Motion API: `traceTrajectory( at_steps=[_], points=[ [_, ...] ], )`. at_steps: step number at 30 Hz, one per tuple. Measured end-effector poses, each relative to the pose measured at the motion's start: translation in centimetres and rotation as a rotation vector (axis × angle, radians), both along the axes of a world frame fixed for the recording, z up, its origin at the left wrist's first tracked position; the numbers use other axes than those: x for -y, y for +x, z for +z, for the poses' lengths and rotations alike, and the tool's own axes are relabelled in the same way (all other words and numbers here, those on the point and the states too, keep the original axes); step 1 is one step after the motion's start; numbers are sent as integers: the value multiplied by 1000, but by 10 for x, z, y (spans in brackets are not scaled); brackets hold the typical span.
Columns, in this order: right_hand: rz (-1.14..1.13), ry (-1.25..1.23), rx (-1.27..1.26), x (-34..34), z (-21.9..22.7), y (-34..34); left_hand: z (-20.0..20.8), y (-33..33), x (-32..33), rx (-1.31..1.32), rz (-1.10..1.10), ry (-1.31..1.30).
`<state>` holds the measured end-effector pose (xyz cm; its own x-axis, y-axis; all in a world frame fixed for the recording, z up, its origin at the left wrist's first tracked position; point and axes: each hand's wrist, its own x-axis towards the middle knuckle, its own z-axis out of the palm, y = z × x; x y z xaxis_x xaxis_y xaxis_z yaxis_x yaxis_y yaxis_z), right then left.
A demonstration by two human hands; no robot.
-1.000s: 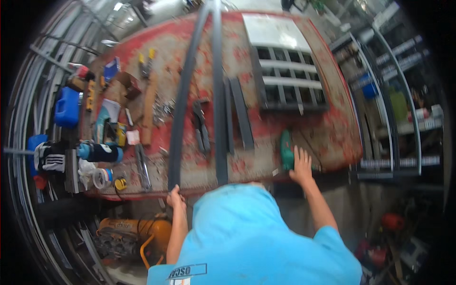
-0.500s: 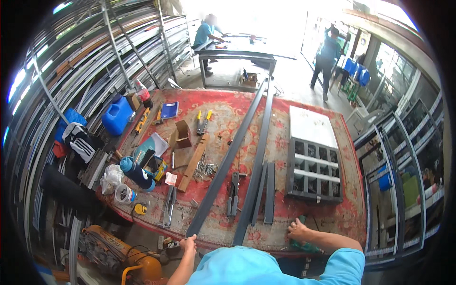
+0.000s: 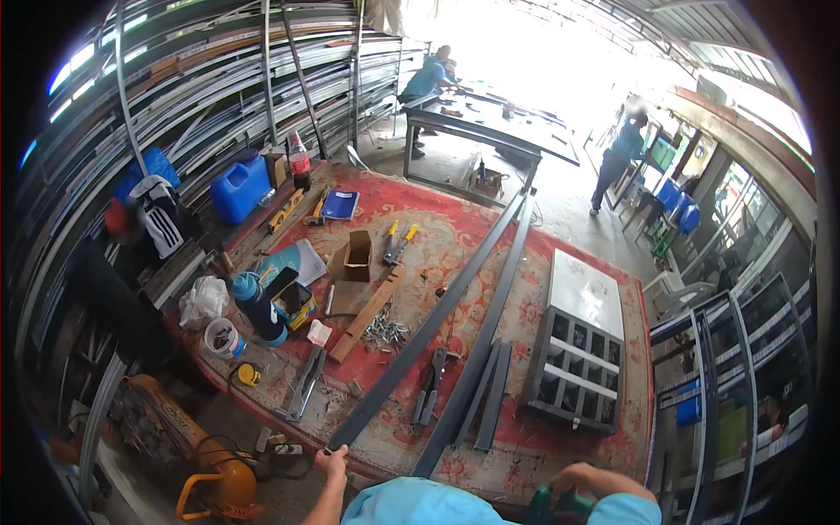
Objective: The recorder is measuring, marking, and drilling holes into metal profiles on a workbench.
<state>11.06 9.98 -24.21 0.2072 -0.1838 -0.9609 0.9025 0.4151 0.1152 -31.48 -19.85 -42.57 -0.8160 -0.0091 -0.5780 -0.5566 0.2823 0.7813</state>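
Note:
At the table's near edge my left hand (image 3: 332, 461) is closed on the near end of a long dark grey metal profile (image 3: 416, 348), which slants away toward the far table. A second long profile (image 3: 477, 357) runs beside it, with two short profiles (image 3: 493, 398) on its right. My right hand (image 3: 584, 478) curls over a green power tool (image 3: 573, 504) at the near right edge; the lower frame and my sleeve hide part of it. Between the long profiles lie dark-handled pliers (image 3: 430, 389).
A carpet (image 3: 385, 192) covers the table. On its left are a wooden strip (image 3: 369, 315), screws (image 3: 385, 331), a blue bottle (image 3: 258, 308) and a tape measure (image 3: 249, 374). A gridded dark frame (image 3: 577, 367) lies right. An orange compressor (image 3: 219, 468) stands below left. Co-workers (image 3: 427, 79) work beyond.
My view has turned, and the scene sits lower and tilted. My right hand has drawn back toward me with the green power tool. My left hand keeps hold of the profile's end.

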Motion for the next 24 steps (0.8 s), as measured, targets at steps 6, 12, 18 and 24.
traceTrajectory(
  at_steps=[6,12,18,24],
  points=[
    [-144,421,-383,11,55,74,12,2,-12,-27,-88,-53],
    [-800,456,-681,9,146,56,2,-4,-2,-36,-152,-53],
    [-1226,537,-1122,35,90,26,0,1,-4,66,-111,-95],
    [-1041,589,-989,32,69,-42,-25,-3,-1,-42,-147,-137]
  ],
)
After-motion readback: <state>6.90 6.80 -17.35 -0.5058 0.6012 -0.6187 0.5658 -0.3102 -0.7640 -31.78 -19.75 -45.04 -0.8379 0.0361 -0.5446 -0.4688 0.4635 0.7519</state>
